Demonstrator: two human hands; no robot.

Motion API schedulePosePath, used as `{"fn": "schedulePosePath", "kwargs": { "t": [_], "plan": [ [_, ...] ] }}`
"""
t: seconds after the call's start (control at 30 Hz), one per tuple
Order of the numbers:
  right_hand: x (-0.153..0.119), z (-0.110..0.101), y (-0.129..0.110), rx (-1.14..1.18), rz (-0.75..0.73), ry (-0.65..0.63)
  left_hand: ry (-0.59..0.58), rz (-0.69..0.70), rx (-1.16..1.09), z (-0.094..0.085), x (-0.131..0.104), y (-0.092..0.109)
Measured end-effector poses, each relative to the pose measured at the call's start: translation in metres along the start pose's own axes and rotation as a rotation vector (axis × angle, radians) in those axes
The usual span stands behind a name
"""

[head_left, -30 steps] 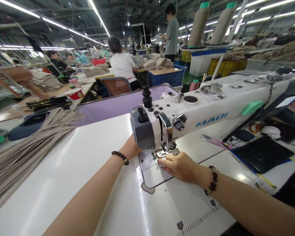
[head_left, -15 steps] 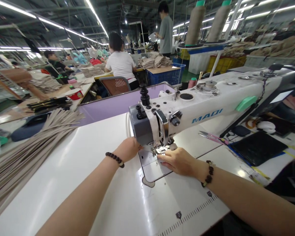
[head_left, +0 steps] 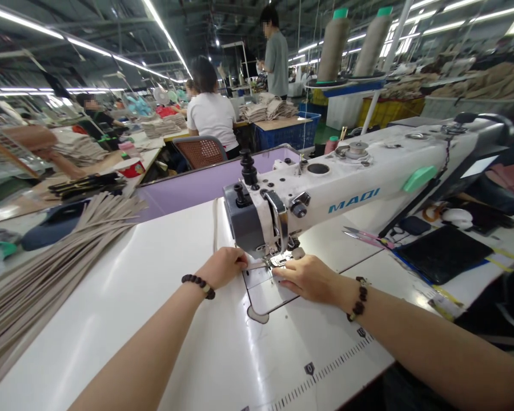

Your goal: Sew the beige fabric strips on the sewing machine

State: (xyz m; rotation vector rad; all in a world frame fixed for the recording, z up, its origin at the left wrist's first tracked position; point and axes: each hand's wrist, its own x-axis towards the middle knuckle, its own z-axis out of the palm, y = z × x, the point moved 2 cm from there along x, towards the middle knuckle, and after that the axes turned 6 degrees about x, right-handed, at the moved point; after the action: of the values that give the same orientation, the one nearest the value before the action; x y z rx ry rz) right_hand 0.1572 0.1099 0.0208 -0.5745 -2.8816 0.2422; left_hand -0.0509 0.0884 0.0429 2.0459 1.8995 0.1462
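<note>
My left hand (head_left: 225, 267) is closed in a pinch at the left of the needle area, on a narrow beige fabric strip (head_left: 256, 265). The strip runs from my fingertips to the presser foot (head_left: 279, 261) of a white sewing machine (head_left: 351, 197). Behind that hand, a length of similar strip lies along the tabletop. My right hand (head_left: 310, 278) rests just right of the presser foot, fingers stretched out low over the metal plate (head_left: 268, 294). Whatever lies beneath those fingers is hidden.
A bundle of beige strips (head_left: 68, 268) lies on the left of the white table (head_left: 188, 342). Pink-handled scissors (head_left: 370, 238) and a black pad (head_left: 445, 257) are at the right. Thread cones (head_left: 333, 51) stand behind the machine. Other people sit and stand farther back.
My left hand has drawn slightly left and down from the machine head, and the strip between it and the presser foot now shows. My right hand stays by the foot.
</note>
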Motion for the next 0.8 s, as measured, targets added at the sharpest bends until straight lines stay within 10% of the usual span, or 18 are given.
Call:
{"fn": "schedulePosePath", "kwargs": {
  "t": [0.6, 0.8],
  "plan": [
    [-0.001, 0.000, 0.000, 0.001, 0.006, -0.005, -0.205, -0.366, -0.374, 0.015, -0.042, 0.033],
    [-0.001, -0.001, 0.000, 0.037, 0.015, 0.010, -0.352, -0.591, -1.176, 0.040, -0.073, 0.069]
  ]
}}
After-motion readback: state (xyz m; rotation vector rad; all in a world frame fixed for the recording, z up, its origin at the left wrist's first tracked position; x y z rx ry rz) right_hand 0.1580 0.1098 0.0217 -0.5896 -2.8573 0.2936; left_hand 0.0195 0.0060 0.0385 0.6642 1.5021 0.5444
